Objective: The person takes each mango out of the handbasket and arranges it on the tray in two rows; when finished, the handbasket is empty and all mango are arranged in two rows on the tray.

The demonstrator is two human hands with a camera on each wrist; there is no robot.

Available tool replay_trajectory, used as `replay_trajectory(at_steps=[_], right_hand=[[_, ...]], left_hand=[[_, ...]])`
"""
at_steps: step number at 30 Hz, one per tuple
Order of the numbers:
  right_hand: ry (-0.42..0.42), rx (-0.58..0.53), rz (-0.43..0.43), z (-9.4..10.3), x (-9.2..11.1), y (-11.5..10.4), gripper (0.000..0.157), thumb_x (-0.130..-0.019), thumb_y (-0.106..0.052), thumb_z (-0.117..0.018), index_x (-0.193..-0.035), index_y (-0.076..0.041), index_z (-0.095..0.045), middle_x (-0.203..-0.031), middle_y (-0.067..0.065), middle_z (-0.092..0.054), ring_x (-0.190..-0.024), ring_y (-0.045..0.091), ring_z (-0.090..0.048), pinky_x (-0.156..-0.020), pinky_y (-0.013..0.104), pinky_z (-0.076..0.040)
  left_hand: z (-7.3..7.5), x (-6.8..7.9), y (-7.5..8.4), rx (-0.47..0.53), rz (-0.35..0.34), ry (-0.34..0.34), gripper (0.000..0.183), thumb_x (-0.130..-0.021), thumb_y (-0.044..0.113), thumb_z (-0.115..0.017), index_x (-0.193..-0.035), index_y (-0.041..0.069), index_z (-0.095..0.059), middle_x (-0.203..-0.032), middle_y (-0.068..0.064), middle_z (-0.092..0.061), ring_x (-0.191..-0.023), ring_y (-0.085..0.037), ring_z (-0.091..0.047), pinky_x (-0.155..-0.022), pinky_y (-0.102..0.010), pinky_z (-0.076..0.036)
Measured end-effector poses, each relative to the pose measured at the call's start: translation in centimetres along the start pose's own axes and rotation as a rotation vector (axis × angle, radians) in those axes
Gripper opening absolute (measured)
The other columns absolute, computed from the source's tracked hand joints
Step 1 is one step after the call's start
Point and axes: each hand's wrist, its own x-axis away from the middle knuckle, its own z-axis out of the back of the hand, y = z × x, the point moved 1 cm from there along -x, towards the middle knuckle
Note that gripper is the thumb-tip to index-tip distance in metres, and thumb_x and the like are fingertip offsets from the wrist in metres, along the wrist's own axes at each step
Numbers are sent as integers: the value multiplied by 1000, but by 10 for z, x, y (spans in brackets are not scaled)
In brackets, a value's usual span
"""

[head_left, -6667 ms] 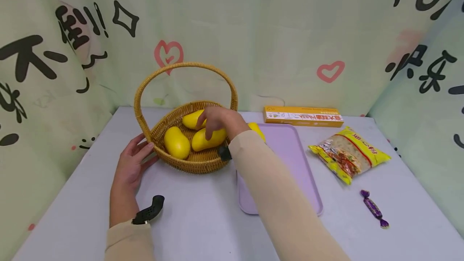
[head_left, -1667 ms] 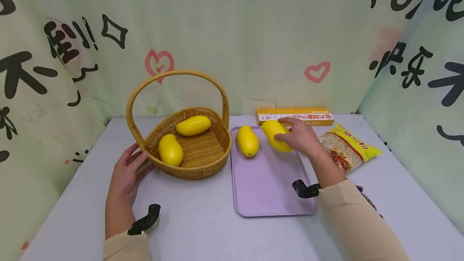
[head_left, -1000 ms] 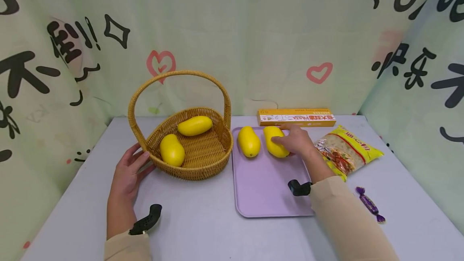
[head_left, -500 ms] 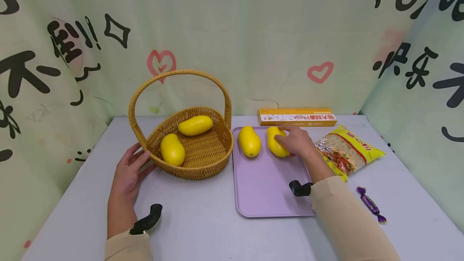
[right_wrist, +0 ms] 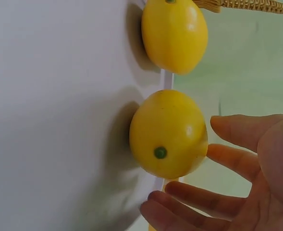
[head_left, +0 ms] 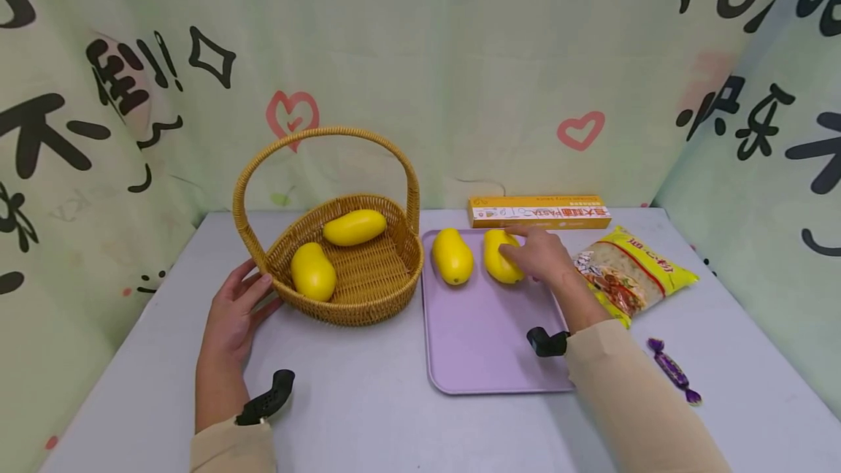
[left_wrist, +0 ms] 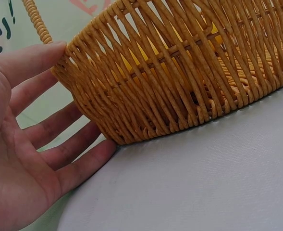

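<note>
Lying toward the near right of the white table (head_left: 355,400), a purple-wrapped candy (head_left: 674,372) sits apart from the work. Left of it, the lilac tray (head_left: 486,341) stands just beside the wicker basket (head_left: 358,312), probably so that fruit need travel only a short way between them. At the basket's left side, the left hand (head_left: 230,309) is spread, thumb tip at the rim and fingers loosely extended against the woven wall, most likely to stop it sliding. Farther back, inside the basket, lie a front fruit (head_left: 312,272) and a rear fruit (head_left: 355,228). Two yellow fruits (head_left: 452,257) lie side by side at the tray's far end, spaced, it seems, so neither crowds the other. Beside the right one, the right hand (head_left: 542,250) is wide and grips nothing; whether a finger touches the skin I cannot tell. Right of the tray rests a yellow food packet (head_left: 637,272); behind it, an orange pasta box (head_left: 539,212), then the curtain (head_left: 447,79).
</note>
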Motion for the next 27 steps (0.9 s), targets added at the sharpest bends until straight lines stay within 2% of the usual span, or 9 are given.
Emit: replay_trajectory(at_steps=[3,5,13,16,22,27], right_hand=[[17,-8,-1,2,2,-2,59,-103,-35,-57,-156,-10,-46,-142,27,-55,-97,33,-58,-84,42,-54],[32,-19,6,3,2,-4,58,-103,-34,-58,-155,-10,-47,-146,27,-53,-107,36,-55,-91,47,-51],[69,31,80,7,7,-17,53,-104,-34,-57,-152,-10,-52,-145,26,-57,-122,41,-57,-105,57,-50],[95,32,101,8,8,-23,51,-104,-32,-57,-150,-11,-54,-145,24,-58,-124,41,-57,-102,54,-53],[172,-18,131,10,12,-37,45,-103,-28,-58,-146,-13,-59,-132,22,-64,-106,36,-61,-88,43,-57],[228,-67,168,10,17,-53,43,-103,-28,-58,-143,-14,-61,-131,21,-65,-105,35,-62,-87,42,-58]], left_hand=[[0,0,1,0,-3,0,72,-97,37,-72,-160,33,-38,-155,-2,-42,-121,-9,-58,-101,-27,-54],[0,0,1,0,-6,1,70,-98,36,-71,-160,33,-39,-156,-3,-42,-121,-9,-58,-101,-26,-55],[1,0,1,7,-4,-5,66,-101,31,-68,-160,33,-38,-159,-5,-39,-121,-9,-58,-101,-26,-55],[0,0,2,5,-1,-5,66,-101,32,-68,-160,34,-38,-161,-5,-38,-122,-9,-57,-102,-27,-53],[-1,1,2,0,6,-6,68,-100,34,-69,-160,35,-38,-164,-5,-36,-123,-9,-57,-105,-28,-52],[-1,1,2,1,2,2,67,-100,33,-68,-160,33,-39,-162,-5,-37,-123,-9,-57,-103,-27,-53]])
